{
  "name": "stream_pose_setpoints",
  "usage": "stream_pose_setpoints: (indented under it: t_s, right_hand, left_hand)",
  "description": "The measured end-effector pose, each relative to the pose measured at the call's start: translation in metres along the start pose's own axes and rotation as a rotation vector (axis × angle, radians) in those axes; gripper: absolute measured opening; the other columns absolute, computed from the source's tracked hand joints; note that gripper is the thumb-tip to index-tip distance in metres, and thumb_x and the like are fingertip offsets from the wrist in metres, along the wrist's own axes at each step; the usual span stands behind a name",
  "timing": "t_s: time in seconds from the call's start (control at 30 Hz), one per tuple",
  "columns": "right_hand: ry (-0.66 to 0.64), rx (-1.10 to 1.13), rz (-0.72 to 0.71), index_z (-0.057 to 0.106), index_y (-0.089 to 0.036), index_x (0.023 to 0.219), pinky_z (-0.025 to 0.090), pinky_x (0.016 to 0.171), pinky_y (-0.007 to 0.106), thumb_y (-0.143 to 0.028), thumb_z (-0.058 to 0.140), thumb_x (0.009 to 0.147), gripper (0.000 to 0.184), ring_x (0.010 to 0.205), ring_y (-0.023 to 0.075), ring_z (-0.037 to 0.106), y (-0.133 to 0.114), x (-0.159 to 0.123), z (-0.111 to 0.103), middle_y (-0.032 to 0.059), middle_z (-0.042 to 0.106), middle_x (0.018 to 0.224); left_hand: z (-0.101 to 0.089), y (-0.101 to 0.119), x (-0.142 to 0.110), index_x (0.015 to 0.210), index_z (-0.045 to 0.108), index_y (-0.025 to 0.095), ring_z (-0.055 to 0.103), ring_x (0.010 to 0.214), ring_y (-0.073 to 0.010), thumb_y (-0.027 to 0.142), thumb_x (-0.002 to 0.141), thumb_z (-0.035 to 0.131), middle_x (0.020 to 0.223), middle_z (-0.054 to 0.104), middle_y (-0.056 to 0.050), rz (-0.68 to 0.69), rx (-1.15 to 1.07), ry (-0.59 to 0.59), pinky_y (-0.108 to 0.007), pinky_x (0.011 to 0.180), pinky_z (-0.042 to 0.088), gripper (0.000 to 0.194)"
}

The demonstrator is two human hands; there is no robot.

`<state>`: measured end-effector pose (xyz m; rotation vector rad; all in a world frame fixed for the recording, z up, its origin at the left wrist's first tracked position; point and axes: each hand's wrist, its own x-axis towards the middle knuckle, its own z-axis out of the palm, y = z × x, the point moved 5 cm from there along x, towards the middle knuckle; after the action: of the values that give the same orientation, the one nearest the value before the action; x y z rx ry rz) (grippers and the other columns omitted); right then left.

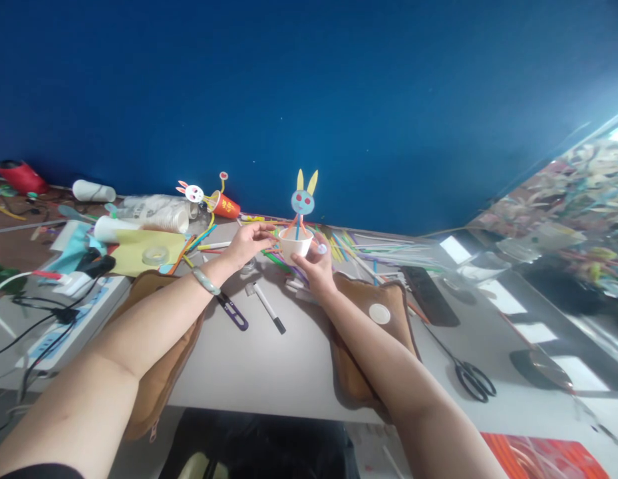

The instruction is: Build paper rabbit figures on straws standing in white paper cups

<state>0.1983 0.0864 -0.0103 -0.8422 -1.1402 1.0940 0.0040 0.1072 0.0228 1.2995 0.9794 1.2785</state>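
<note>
A white paper cup (295, 246) is held up above the table, and my right hand (316, 266) grips its right side, thumb at the front. Out of the cup rises a paper rabbit head (303, 201), light blue with yellow ears and red eyes, on coloured pipe-cleaner stems. A small round pale disc (321, 248) shows beside my right fingers. My left hand (251, 243) is just left of the cup, fingers stretched toward its rim; I cannot tell whether they touch it. Below lie a white marker with a black end (269, 308) and purple-handled thread snips (232, 313).
Behind the hands lie many coloured pipe cleaners (358, 251). At left are a red cup with a white rabbit (226, 205), a tape roll (155, 255), stacked paper cups (163, 221) and a power strip (64, 326). Black scissors (474, 380) lie right, beyond a brown cushion (356, 372).
</note>
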Motion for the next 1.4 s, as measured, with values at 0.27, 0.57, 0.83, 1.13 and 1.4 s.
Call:
stream_pose_setpoints:
  t_s: [0.27,0.57,0.83,1.13,1.4]
  right_hand:
    - [0.002,0.030,-0.013,0.038,-0.026,0.136,0.052,0.109,0.049,-0.043,0.096,0.057,0.099,0.119,0.0294,0.070,0.001,0.001,-0.001,0.0117,0.073,0.125]
    - [-0.023,0.041,-0.033,0.041,-0.029,0.134,0.053,0.107,0.048,-0.045,0.094,0.058,0.094,0.123,0.0289,0.067,-0.003,0.002,0.001,0.0106,0.071,0.131]
    - [-0.046,0.047,0.016,0.044,-0.028,0.134,0.058,0.097,0.047,-0.050,0.095,0.056,0.095,0.116,0.0311,0.070,-0.005,0.003,0.001,0.0090,0.075,0.118]
    - [-0.084,0.026,0.023,0.047,-0.028,0.136,0.055,0.104,0.049,-0.050,0.094,0.057,0.094,0.115,0.0305,0.071,-0.011,0.002,0.007,0.0093,0.075,0.123]
    - [0.002,0.043,0.009,0.043,-0.027,0.140,0.054,0.107,0.050,-0.050,0.096,0.055,0.103,0.127,0.0318,0.064,0.002,0.006,-0.002,0.0131,0.068,0.134]
  left_hand:
    - [-0.001,0.002,0.001,0.100,0.070,0.013,0.069,0.083,-0.0175,0.028,0.061,0.088,0.086,0.074,-0.004,0.028,-0.004,0.002,-0.035,0.082,0.058,0.046]
    - [0.001,0.008,0.000,0.105,0.071,0.015,0.072,0.093,-0.0209,0.035,0.064,0.090,0.100,0.078,-0.008,0.069,-0.002,-0.123,-0.037,0.089,0.058,0.049]
    - [0.001,0.012,-0.002,0.109,0.073,0.015,0.071,0.096,-0.0209,0.033,0.066,0.090,0.107,0.076,-0.009,0.066,-0.033,-0.214,-0.037,0.090,0.057,0.050]
    - [0.002,0.007,-0.002,0.118,0.073,0.019,0.072,0.087,-0.0186,0.034,0.067,0.090,0.095,0.076,-0.006,-0.046,-0.137,-0.308,-0.035,0.087,0.058,0.056]
    - [0.004,0.012,-0.004,0.112,0.075,0.020,0.070,0.097,-0.0186,0.029,0.064,0.090,0.111,0.075,-0.007,-0.052,-0.090,-0.281,-0.031,0.088,0.057,0.051]
